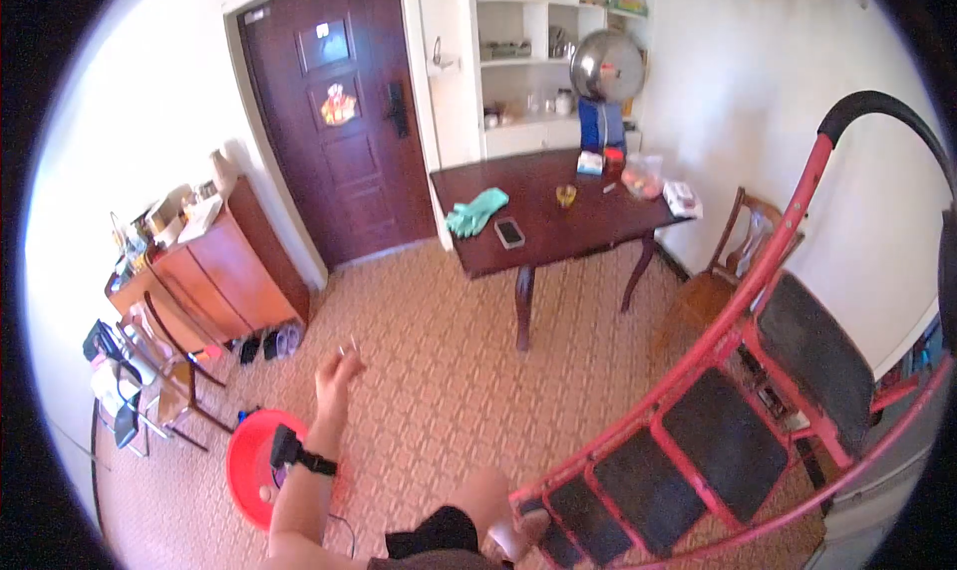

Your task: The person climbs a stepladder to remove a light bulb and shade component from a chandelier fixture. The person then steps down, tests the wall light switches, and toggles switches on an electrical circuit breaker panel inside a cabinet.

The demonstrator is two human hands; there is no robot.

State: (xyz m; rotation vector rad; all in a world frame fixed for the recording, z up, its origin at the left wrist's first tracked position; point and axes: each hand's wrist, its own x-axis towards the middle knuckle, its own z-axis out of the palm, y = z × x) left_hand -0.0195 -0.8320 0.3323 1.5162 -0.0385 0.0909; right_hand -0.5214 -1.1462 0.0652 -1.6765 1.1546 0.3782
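1. Pinching a small pale item [348, 348] too blurred to name, the left hand [337, 374] is hanging above the patterned floor [429, 411], fingers bunched, while a black band [319, 463] is circling the wrist.
2. Slanting along the right side, a red ladder [723, 445] with dark steps is standing beside the wearer's bare leg [485, 495].
3. Beneath the forearm, a red basin [239, 475] is sitting on the floor.
4. Further out, a wooden chair [702, 301] is standing off the tabletop's right end.
5. On the dark tabletop [588, 221], a phone [509, 233] is lying towards the near left corner; green gloves [477, 212] are resting by the left edge.
6. A white packet [682, 199] is occupying the near right corner, a plastic bag [643, 177] is lying just beside it along the right edge, and a small box [590, 162] is sitting by the far edge.
7. Beyond the tabletop, white shelves [528, 60] are lining the wall near a dark red door [369, 171].
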